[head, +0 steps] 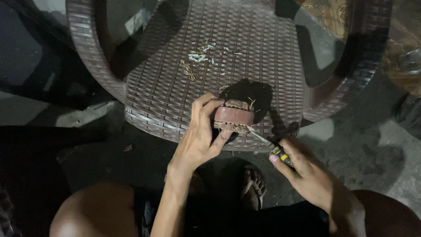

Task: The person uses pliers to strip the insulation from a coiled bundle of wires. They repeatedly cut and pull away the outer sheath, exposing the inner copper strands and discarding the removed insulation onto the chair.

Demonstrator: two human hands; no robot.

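Observation:
My left hand grips a reddish-brown ring-shaped motor part wound with copper wire, holding it on its side at the front edge of a brown woven plastic chair seat. My right hand holds a screwdriver with a yellow and black handle. Its metal tip touches the lower right of the part, at the frayed copper wire.
Bits of copper wire and pale scraps lie on the chair seat behind the part. Chair armrests curve up on both sides. My knees and a sandalled foot are below, on a grey concrete floor.

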